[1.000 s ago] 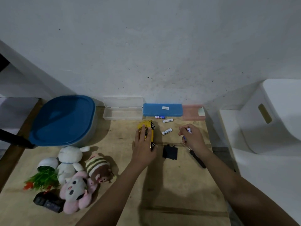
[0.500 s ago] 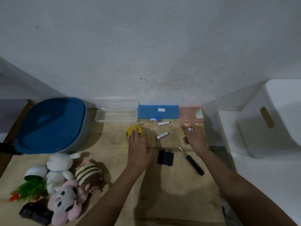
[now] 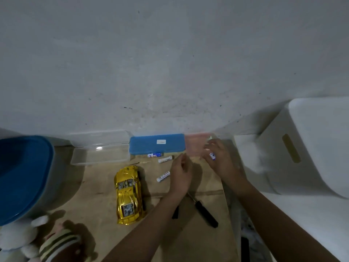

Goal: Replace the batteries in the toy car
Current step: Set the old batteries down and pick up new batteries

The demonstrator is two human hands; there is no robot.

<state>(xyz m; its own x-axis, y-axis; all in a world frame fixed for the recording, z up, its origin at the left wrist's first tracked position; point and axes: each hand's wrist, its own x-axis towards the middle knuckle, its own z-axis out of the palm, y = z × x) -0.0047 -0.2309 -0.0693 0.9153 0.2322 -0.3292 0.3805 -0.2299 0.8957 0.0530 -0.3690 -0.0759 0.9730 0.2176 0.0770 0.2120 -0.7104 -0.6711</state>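
The gold toy car (image 3: 128,194) sits upright on the wooden table (image 3: 105,186), free of both hands. My left hand (image 3: 180,175) hovers to the car's right with its fingers curled and nothing visible in them. My right hand (image 3: 219,158) holds a small white-and-blue battery (image 3: 212,156) near the pink case (image 3: 194,146). Three loose batteries lie nearby: one (image 3: 163,176) beside my left hand, one (image 3: 165,159) and another (image 3: 155,154) in front of the blue case (image 3: 156,144). A black-handled screwdriver (image 3: 204,211) lies below my left wrist. A black piece (image 3: 175,212) is mostly hidden under my left forearm.
An open clear plastic case (image 3: 100,152) stands at the back wall. A large blue-lidded bin (image 3: 22,176) fills the left. Plush toys (image 3: 34,241) crowd the lower left corner. A white stool (image 3: 309,146) stands past the table's right edge.
My left hand let go of the car and moved right toward my right hand. The car now rests on its wheels. My right hand rose toward the pink case, still holding the battery.
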